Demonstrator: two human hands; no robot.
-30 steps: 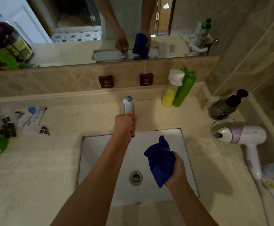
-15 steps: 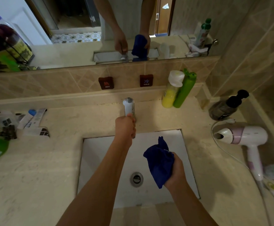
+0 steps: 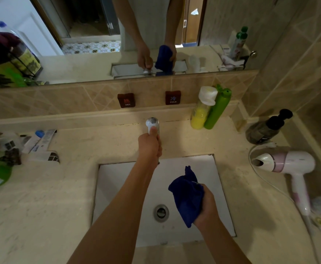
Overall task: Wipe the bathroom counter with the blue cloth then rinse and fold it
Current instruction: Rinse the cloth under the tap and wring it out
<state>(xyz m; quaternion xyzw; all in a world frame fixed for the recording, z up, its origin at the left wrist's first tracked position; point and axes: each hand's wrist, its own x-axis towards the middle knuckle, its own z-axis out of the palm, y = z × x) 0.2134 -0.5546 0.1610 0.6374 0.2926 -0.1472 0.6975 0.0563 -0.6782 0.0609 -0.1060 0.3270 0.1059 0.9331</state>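
We log: left hand (image 3: 149,144) wrapped around the faucet (image 3: 152,125) at 12 o'clock of the sink (image 3: 117,180); right hand (image 3: 206,204) clutching the bunched blue cloth (image 3: 186,197) above the basin, 4 o'clock of the faucet.

This is a home bathroom. A white sink (image 3: 121,187) with a drain (image 3: 161,213) is sunk into a beige stone surface (image 3: 31,216) below a wide mirror (image 3: 79,35) and tan wall tiles (image 3: 298,63). Hot and cold tags (image 3: 126,100) sit behind the tap (image 3: 152,123). Shampoo bottles (image 3: 209,109), toothpaste tubes (image 3: 41,140) and a hairdryer (image 3: 289,164) lie around.
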